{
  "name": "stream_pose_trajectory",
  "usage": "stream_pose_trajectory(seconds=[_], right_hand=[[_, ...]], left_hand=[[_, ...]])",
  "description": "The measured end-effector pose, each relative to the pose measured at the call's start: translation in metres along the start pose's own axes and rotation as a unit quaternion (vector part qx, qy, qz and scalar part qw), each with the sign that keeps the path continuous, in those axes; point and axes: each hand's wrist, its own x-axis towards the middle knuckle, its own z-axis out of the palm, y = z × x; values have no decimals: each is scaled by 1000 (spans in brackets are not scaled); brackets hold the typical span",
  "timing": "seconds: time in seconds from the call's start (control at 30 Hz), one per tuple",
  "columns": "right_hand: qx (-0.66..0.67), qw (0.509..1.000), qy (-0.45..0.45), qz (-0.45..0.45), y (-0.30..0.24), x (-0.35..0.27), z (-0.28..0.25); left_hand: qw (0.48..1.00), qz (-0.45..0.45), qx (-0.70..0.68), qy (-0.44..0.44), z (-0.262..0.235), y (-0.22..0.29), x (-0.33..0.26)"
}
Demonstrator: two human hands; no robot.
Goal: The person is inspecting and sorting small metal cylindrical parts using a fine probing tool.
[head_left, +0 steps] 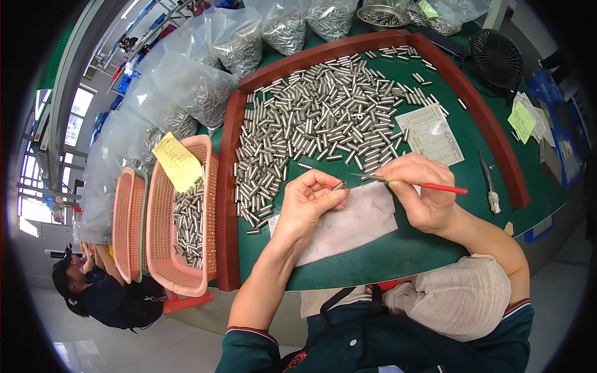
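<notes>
Between the thumb and fingertips of my left hand is a small metal pin, one end showing. My right hand grips a slim tool with a red handle, held like a pen. Its thin metal tip points left toward the pin and looks slightly apart from it; the tip's exact kind is too small to tell. Under both hands lies a whitish, smudged cloth. Just beyond them spreads a large heap of short metal pins on the green tabletop.
A dark red wooden frame borders the heap. Left of it stand pink baskets, one holding pins and a yellow note. Bags of pins line the back. To the right are a printed sheet, tweezers and a black fan. Another person works far left.
</notes>
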Motion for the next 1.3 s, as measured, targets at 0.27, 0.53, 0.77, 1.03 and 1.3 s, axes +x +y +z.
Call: stream_pose_trajectory(seconds=[0.27,0.53,0.77,1.03,1.3], right_hand=[[26,999,-1,23,3,-4,4],[45,998,-20,40,2,-4,5],[-51,991,-88,-86,0,-1,4],[-42,997,-4,-58,-1,-1,-2],[-1,1000,-7,-12,2,2,2]], left_hand=[[1000,-8,12,0,2,3,0],[1000,-6,11,1,2,2,-1],[1000,-5,22,16,6,0,-1],[1000,9,-4,14,5,1,-2],[999,2,-33,1,-3,2,4]])
